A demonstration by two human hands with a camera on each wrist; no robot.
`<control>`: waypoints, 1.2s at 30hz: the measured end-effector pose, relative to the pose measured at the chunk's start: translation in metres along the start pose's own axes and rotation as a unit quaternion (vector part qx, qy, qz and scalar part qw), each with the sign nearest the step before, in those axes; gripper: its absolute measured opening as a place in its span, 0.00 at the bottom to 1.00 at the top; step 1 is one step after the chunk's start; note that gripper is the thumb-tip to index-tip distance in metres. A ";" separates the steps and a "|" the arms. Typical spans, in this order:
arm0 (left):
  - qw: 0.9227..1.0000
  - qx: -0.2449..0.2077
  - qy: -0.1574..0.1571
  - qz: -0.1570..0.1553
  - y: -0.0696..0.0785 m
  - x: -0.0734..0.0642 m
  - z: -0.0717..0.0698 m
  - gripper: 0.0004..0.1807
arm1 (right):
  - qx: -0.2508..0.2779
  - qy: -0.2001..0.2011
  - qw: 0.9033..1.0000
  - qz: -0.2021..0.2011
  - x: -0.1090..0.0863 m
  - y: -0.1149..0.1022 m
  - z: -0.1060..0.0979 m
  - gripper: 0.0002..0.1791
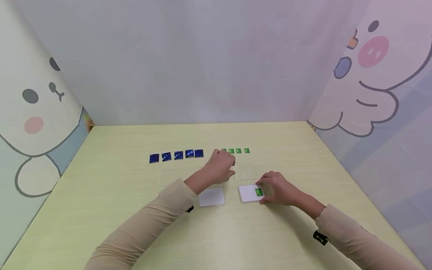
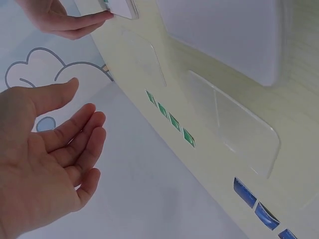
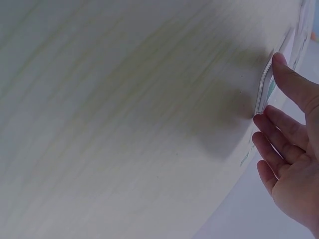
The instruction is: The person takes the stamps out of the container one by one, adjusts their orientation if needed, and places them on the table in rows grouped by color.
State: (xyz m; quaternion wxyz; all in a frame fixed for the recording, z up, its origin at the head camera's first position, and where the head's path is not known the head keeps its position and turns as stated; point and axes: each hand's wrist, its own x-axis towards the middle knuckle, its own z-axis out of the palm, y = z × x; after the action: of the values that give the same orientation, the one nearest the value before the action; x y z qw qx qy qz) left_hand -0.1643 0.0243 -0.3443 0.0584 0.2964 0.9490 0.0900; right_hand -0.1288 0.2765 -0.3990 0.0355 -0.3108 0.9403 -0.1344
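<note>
My right hand (image 1: 279,189) holds a flat white rectangular block (image 1: 248,193) by its right end, thumb on the near edge and fingers on the far edge. A small green square (image 1: 258,192) lies on its top. My left hand (image 1: 217,167) hovers over the table with loosely bent fingers and nothing in them; the left wrist view shows its bare palm. Close to that hand is a row of small green squares (image 1: 238,150), partly hidden in the head view. Below the left hand lies another flat white block (image 1: 211,197).
Small dark blue squares (image 1: 178,155) form a row at the back left of the pale wooden table (image 1: 216,240). Thin clear rectangular pieces lie mid-table, one on the right (image 1: 245,171) and one on the left (image 1: 171,177). Printed fabric walls (image 1: 202,63) enclose the back and sides.
</note>
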 end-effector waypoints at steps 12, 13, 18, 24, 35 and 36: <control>1.000 0.006 -0.015 0.006 0.013 0.006 0.012 0.16 | 0.013 0.017 1.000 -0.014 -0.001 0.006 0.004 0.28; 1.000 0.005 -0.017 0.007 0.014 0.006 0.013 0.15 | 0.014 0.018 1.000 -0.015 -0.001 0.006 0.004 0.28; 1.000 0.003 -0.022 0.015 0.020 0.009 0.020 0.15 | 0.017 0.018 1.000 -0.015 0.000 0.007 0.004 0.28; 0.999 -0.005 -0.029 0.018 0.028 0.010 0.024 0.16 | 0.022 0.020 0.999 -0.014 0.000 0.006 0.005 0.28; 0.999 -0.005 -0.044 0.027 0.035 0.018 0.038 0.15 | 0.023 0.026 0.999 -0.017 0.000 0.007 0.005 0.27; 0.999 -0.004 -0.046 0.027 0.036 0.019 0.040 0.16 | 0.023 0.026 0.999 -0.017 0.000 0.006 0.005 0.27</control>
State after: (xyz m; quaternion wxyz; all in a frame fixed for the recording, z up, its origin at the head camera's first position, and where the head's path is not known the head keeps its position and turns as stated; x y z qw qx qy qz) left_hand -0.1536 0.0694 -0.3771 0.1004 0.3254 0.9367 0.0814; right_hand -0.1320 0.2802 -0.4057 0.0159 -0.3222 0.9321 -0.1645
